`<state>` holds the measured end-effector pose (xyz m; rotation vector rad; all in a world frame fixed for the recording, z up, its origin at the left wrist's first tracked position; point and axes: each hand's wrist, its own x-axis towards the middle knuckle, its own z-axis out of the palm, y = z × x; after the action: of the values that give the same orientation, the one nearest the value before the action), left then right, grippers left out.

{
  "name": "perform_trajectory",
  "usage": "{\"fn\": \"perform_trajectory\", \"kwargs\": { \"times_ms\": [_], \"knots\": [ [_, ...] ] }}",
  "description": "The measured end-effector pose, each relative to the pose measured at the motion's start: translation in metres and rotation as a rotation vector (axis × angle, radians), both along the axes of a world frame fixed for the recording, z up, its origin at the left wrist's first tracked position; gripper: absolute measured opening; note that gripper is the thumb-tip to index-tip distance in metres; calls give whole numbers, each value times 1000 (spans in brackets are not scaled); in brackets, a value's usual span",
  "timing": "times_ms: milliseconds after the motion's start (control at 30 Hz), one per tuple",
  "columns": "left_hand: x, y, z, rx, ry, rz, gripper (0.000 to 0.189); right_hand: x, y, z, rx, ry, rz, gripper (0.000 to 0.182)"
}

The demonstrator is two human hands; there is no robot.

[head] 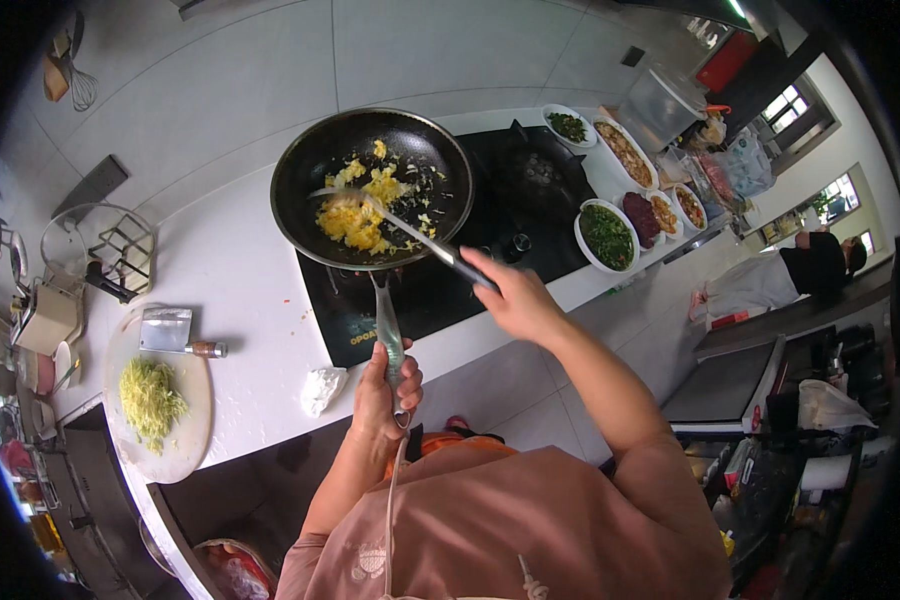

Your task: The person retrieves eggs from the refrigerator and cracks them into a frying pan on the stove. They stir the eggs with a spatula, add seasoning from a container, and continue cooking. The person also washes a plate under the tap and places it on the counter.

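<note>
My left hand [387, 386] is closed around the handle of a dark wok [436, 161], which sits over the left side of a black gas hob [341, 326]. Yellow scrambled egg [367, 229] lies broken up in the wok. My right hand [516, 294] grips the black handle of a metal spatula [420, 236], whose head is down among the egg. To the left, a cleaver [166, 330] and a heap of pale green shredded vegetable [150, 401] rest on a round white cutting board [195, 442].
Beyond the hob's right burner [544, 169] stand several white dishes of food, among them chopped greens [607, 236]. A crumpled white tissue [322, 390] lies near the counter's front edge. A glass lid [64, 240] leans by a rack at the left. Another person [810, 266] is far right.
</note>
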<state>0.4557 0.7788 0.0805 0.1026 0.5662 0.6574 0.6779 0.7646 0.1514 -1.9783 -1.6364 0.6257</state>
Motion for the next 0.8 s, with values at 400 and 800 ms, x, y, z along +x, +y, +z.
{"fn": "perform_trajectory", "kwargs": {
  "times_ms": [400,800],
  "knots": [
    [1,0,5,6,36,-2,39,20,-2,-28,78,16,-196,50],
    [0,2,0,13,-1,-27,40,39,13,-21,117,19,-189,48]
  ]
}}
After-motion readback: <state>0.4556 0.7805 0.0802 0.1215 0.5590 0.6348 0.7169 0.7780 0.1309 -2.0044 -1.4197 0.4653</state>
